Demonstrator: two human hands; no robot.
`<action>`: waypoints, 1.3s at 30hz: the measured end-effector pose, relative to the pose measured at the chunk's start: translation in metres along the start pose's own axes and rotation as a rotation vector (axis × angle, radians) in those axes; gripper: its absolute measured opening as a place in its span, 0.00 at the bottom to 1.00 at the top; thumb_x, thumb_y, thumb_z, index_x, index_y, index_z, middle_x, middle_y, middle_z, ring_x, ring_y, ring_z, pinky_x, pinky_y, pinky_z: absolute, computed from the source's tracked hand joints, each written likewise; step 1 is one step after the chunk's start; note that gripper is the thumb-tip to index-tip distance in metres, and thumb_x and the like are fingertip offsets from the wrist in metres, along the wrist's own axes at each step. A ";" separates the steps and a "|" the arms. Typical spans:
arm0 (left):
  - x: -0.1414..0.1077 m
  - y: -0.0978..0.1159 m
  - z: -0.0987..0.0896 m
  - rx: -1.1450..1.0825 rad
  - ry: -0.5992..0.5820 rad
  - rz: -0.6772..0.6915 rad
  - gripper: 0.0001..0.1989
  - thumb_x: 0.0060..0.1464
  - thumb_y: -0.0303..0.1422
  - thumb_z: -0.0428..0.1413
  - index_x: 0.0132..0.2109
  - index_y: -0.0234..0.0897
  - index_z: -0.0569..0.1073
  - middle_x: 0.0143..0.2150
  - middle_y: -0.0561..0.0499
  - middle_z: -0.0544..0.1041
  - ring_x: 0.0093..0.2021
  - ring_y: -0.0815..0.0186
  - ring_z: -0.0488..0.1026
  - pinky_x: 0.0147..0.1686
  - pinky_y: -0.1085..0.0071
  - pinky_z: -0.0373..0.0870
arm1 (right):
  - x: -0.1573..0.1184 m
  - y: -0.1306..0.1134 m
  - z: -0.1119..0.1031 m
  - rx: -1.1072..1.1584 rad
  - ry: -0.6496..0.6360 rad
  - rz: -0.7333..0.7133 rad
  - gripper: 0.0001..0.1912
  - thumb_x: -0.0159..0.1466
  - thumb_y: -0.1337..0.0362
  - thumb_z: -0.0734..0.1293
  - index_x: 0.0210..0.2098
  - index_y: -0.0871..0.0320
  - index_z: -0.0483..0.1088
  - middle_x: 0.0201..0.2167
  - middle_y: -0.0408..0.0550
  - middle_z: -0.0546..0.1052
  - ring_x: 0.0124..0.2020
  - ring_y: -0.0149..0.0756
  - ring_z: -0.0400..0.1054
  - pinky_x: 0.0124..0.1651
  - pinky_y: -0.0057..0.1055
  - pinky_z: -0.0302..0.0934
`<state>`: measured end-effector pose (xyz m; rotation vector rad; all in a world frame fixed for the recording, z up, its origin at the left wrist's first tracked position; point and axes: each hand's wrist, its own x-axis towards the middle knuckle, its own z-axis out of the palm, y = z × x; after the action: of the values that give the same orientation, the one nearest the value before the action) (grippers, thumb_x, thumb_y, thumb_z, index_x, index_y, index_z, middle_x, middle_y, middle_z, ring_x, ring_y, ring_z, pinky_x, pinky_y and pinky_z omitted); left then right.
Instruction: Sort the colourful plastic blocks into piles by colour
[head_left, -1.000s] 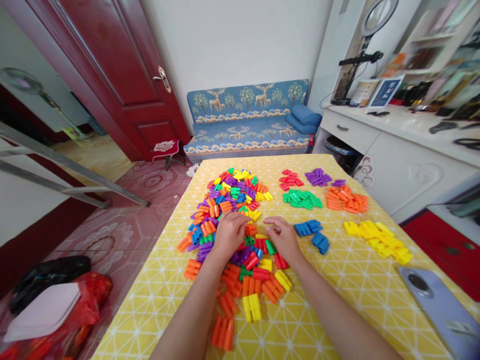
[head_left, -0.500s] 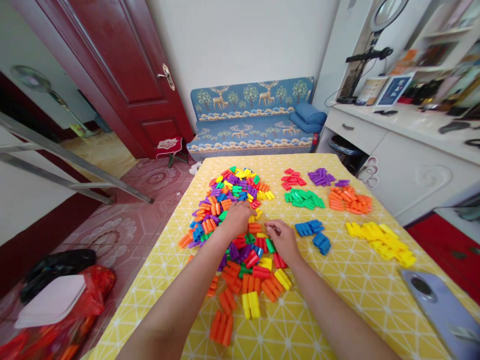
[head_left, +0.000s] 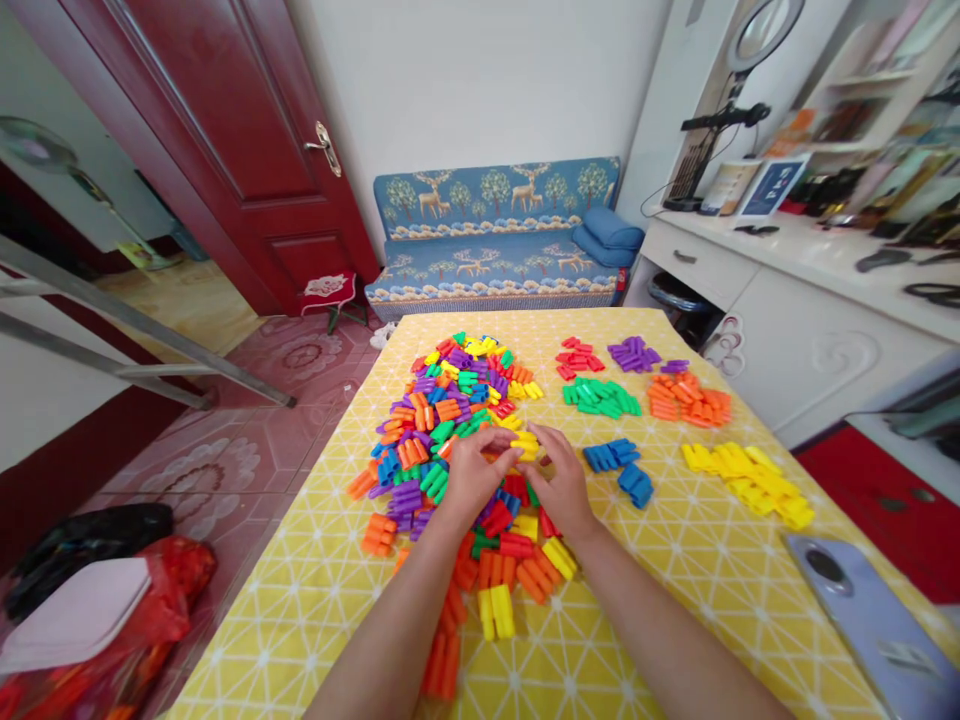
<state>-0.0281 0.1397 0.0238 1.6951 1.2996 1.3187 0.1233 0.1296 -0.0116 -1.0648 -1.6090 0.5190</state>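
Over the near right part of a mixed heap of plastic tube-shaped blocks (head_left: 405, 495), my two hands meet. A yellow tube block (head_left: 527, 446) is between them. My left hand (head_left: 474, 472) pinches its left side with thumb and fingers. At its right side, the curled fingers of my right hand (head_left: 561, 482) grip it too. Red, green and orange blocks lie under and in front of my hands. To the right are single-colour groups: blue blocks (head_left: 611, 455), green blocks (head_left: 602, 397), red blocks (head_left: 578, 358), purple blocks (head_left: 632, 354), orange blocks (head_left: 688, 400) and yellow blocks (head_left: 750, 482).
A yellow patterned cloth (head_left: 645, 620) covers the table. A phone (head_left: 862, 620) lies at its right edge. Behind stands a blue sofa (head_left: 487, 265); a white cabinet (head_left: 795, 330) is at the right. Bags (head_left: 172, 590) sit on the floor at left.
My hands have come together around the yellow block; my left hand has drawn nearer to me from farther up the heap. The view has shifted slightly right.
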 end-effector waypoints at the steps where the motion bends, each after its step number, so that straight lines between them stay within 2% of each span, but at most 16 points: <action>1: -0.001 -0.002 0.001 0.023 -0.008 0.023 0.07 0.48 0.28 0.62 0.37 0.34 0.78 0.31 0.50 0.80 0.30 0.67 0.77 0.34 0.71 0.75 | 0.000 0.000 -0.001 -0.026 -0.011 -0.041 0.23 0.62 0.62 0.67 0.56 0.50 0.67 0.53 0.50 0.70 0.55 0.41 0.65 0.54 0.41 0.64; 4: -0.003 -0.006 0.002 0.076 -0.021 0.089 0.06 0.48 0.27 0.62 0.37 0.35 0.78 0.30 0.51 0.80 0.29 0.68 0.76 0.33 0.72 0.75 | 0.001 0.003 -0.001 -0.062 -0.023 -0.096 0.20 0.63 0.64 0.65 0.55 0.50 0.69 0.51 0.50 0.71 0.55 0.40 0.65 0.58 0.42 0.60; 12: -0.005 -0.008 -0.003 0.172 0.002 0.166 0.06 0.56 0.32 0.57 0.39 0.36 0.77 0.35 0.49 0.81 0.34 0.66 0.78 0.38 0.70 0.74 | -0.002 0.000 0.000 -0.131 -0.001 -0.094 0.18 0.60 0.62 0.69 0.50 0.51 0.71 0.45 0.49 0.75 0.48 0.41 0.68 0.53 0.41 0.64; 16: -0.005 -0.010 -0.006 0.174 0.015 0.163 0.08 0.59 0.33 0.54 0.40 0.37 0.77 0.38 0.49 0.82 0.39 0.64 0.78 0.42 0.68 0.74 | 0.000 -0.005 -0.008 -0.193 0.023 -0.083 0.17 0.59 0.60 0.70 0.48 0.51 0.72 0.43 0.49 0.76 0.46 0.42 0.69 0.50 0.41 0.65; 18: -0.004 -0.011 -0.007 0.187 0.010 0.172 0.08 0.59 0.33 0.54 0.39 0.37 0.78 0.38 0.49 0.82 0.39 0.64 0.78 0.42 0.68 0.74 | 0.004 -0.004 -0.020 -0.246 0.081 -0.091 0.17 0.59 0.59 0.70 0.48 0.52 0.72 0.43 0.50 0.76 0.44 0.42 0.70 0.50 0.40 0.65; 20: -0.004 -0.011 -0.007 0.202 -0.003 0.177 0.08 0.59 0.33 0.54 0.37 0.37 0.78 0.36 0.49 0.82 0.38 0.64 0.78 0.41 0.68 0.74 | 0.010 0.001 -0.041 -0.335 0.194 -0.083 0.17 0.59 0.57 0.69 0.47 0.54 0.72 0.42 0.51 0.76 0.43 0.42 0.69 0.50 0.40 0.64; 24: -0.004 -0.012 -0.007 0.225 -0.025 0.186 0.08 0.59 0.32 0.54 0.36 0.37 0.78 0.35 0.50 0.82 0.37 0.64 0.78 0.40 0.68 0.74 | 0.015 0.022 -0.103 -0.591 0.407 0.035 0.21 0.59 0.52 0.68 0.46 0.58 0.74 0.38 0.52 0.77 0.38 0.42 0.69 0.47 0.40 0.63; 27: -0.004 -0.013 -0.006 0.234 -0.032 0.183 0.07 0.59 0.31 0.54 0.36 0.37 0.78 0.35 0.50 0.82 0.37 0.63 0.78 0.41 0.67 0.73 | 0.005 0.038 -0.149 -0.838 0.466 0.159 0.24 0.58 0.46 0.66 0.44 0.59 0.75 0.34 0.52 0.77 0.35 0.44 0.69 0.43 0.41 0.61; 29: -0.004 -0.014 -0.006 0.238 -0.029 0.177 0.07 0.59 0.31 0.55 0.36 0.37 0.78 0.35 0.50 0.82 0.37 0.63 0.78 0.40 0.67 0.73 | -0.008 0.045 -0.171 -0.970 0.469 0.230 0.26 0.58 0.44 0.65 0.43 0.58 0.75 0.33 0.53 0.77 0.36 0.46 0.69 0.43 0.42 0.60; 33: -0.003 -0.015 -0.006 0.239 -0.037 0.178 0.07 0.59 0.31 0.54 0.37 0.37 0.78 0.36 0.50 0.82 0.37 0.64 0.78 0.40 0.68 0.73 | -0.033 0.054 -0.192 -1.126 0.426 0.294 0.24 0.58 0.45 0.64 0.42 0.57 0.75 0.35 0.57 0.77 0.37 0.47 0.68 0.40 0.41 0.57; 39: -0.003 -0.016 -0.006 0.244 -0.009 0.191 0.08 0.59 0.32 0.54 0.37 0.37 0.77 0.35 0.49 0.81 0.37 0.64 0.77 0.40 0.68 0.72 | -0.050 0.060 -0.198 -1.185 0.371 0.358 0.19 0.59 0.51 0.64 0.42 0.56 0.75 0.38 0.59 0.75 0.40 0.52 0.67 0.38 0.44 0.54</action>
<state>-0.0393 0.1415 0.0102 2.0331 1.3666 1.2985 0.3304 0.0805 -0.0220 -2.1812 -1.3319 -0.5038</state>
